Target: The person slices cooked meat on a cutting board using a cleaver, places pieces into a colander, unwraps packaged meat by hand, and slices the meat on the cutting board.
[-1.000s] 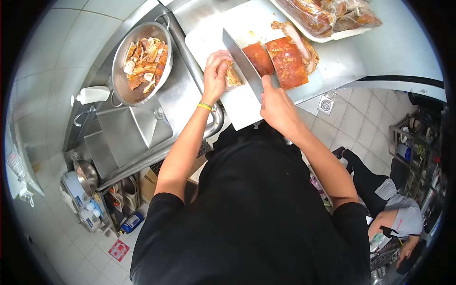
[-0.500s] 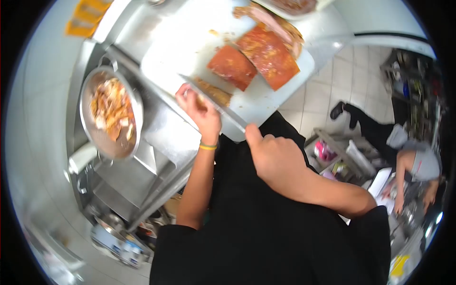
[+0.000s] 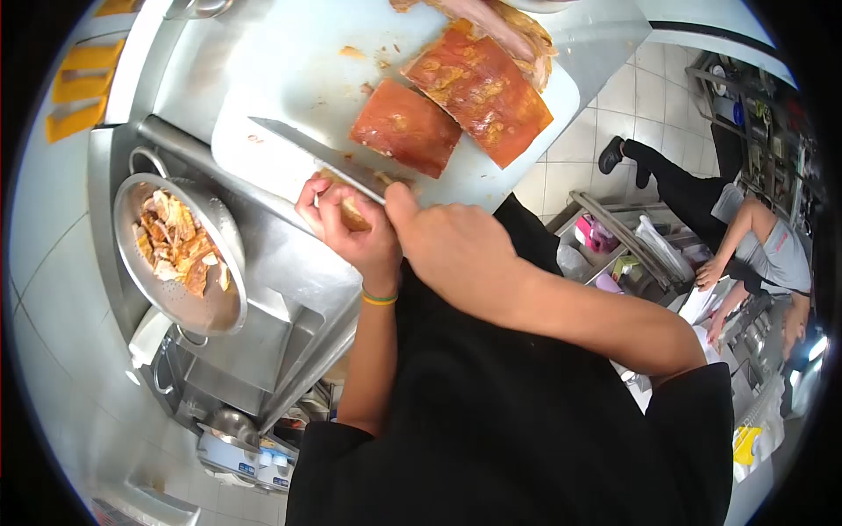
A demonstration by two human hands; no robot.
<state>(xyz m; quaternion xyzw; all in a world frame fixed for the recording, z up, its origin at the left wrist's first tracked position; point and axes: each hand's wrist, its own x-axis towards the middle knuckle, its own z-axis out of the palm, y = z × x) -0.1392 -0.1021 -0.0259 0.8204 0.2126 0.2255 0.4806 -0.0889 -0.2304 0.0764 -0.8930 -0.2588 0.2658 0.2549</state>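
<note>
My right hand point(image 3: 460, 254) is closed around the handle of a knife point(image 3: 303, 158), whose blade slants up and left over the near edge of the white cutting board point(image 3: 263, 92). Just below the blade, my left hand point(image 3: 360, 241) has its fingers curled round a browned piece of meat point(image 3: 354, 216). The blade and fingers partly cover that piece. Behind the knife lie a smaller slab of red-brown roast meat point(image 3: 406, 127) and a larger slab point(image 3: 482, 92), skin side up. A long pale-sided cut of meat point(image 3: 504, 33) rests beyond them.
A two-handled metal colander point(image 3: 232, 228) with chopped meat point(image 3: 184, 245) stands on the left over a steel counter point(image 3: 289, 254). Yellow hooks point(image 3: 86, 79) are on the left wall. To the right, another person point(image 3: 754, 237) leans over a work surface near a low shelf point(image 3: 614, 237).
My right hand and the knife have shifted left, bringing the handle close to my left hand. The left hand now shows a piece of meat in its fingers. The whole view has turned slightly.
</note>
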